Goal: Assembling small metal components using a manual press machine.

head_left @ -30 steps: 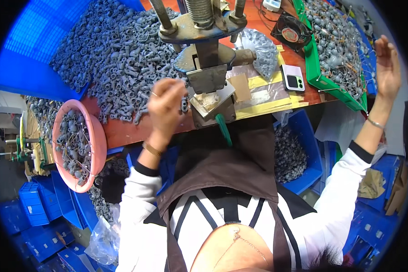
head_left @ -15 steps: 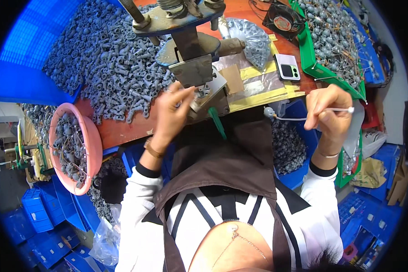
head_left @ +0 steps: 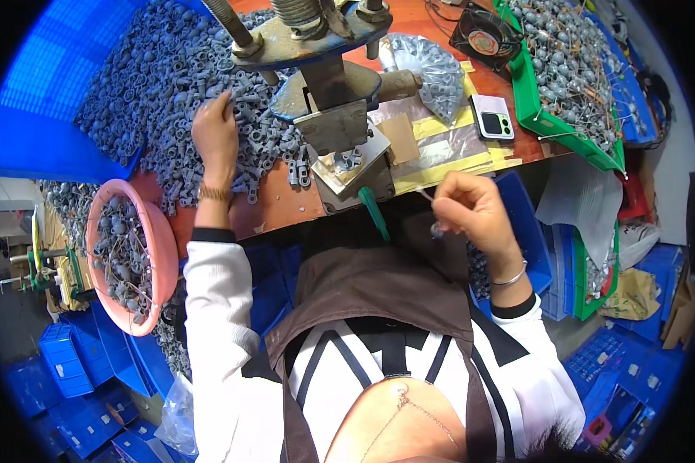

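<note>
My left hand (head_left: 216, 135) lies on the heap of grey plastic fittings (head_left: 185, 85) at the left of the table, its fingers drawn together; what they hold, if anything, is hidden. My right hand (head_left: 471, 208), closed in a pinch in front of the table edge, holds a thin white rod with a grey ball end (head_left: 438, 230). The rod's pale tip sticks out on the far side of the fingers. Between the hands stands a metal press (head_left: 333, 127). Below its block, a grey piece (head_left: 347, 160) sits on a light plate (head_left: 371, 150).
A green handle (head_left: 373, 212) juts toward me under the press. At the left stands a pink basin (head_left: 166, 255) of parts, at the right a green tray (head_left: 552, 127) of ball-ended pieces. A phone (head_left: 492, 117), a fan (head_left: 483, 35) and a plastic bag of parts (head_left: 428, 69) lie behind.
My left hand has moved from the press leftward to the heap of fittings. My right hand has come left and nearer the press, still holding the white rod with the ball end.
</note>
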A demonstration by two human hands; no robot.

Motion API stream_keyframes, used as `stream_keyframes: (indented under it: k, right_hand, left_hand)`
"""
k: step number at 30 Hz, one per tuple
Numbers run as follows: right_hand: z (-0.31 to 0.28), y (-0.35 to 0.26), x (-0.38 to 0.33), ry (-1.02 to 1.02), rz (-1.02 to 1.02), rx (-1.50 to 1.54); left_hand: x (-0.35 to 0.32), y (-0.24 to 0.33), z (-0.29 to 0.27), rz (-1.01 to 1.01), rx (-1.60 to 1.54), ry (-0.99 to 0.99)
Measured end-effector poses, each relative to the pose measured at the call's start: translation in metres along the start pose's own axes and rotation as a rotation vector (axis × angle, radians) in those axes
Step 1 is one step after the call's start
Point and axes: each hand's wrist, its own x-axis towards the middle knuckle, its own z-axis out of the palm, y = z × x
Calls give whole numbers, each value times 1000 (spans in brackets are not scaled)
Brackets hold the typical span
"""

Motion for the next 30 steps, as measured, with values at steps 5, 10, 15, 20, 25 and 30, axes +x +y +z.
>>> stream_keyframes:
  k: [5, 10, 15, 20, 25, 30]
  right_hand:
    - [30, 20, 25, -55, 42, 34]
    - [60, 45, 44, 11, -134, -153]
    - [65, 58, 46, 49, -178, -147]
    - [65, 45, 42, -27, -54, -55]
    - [64, 41, 42, -75, 43, 30]
    - [68, 43, 42, -100, 77, 122]
  left_hand:
    - [-69, 79, -38, -770, -1636, -251]
    - [-121, 127, -52, -1062, -1921, -305]
    - [-126, 143, -54, -1100, -1971, -261]
    - [-133, 144, -45, -876, -1778, -174]
    - [-133, 156, -44, -751, -1686, -24]
    - [-134, 163, -41, -679, -1597, 77]
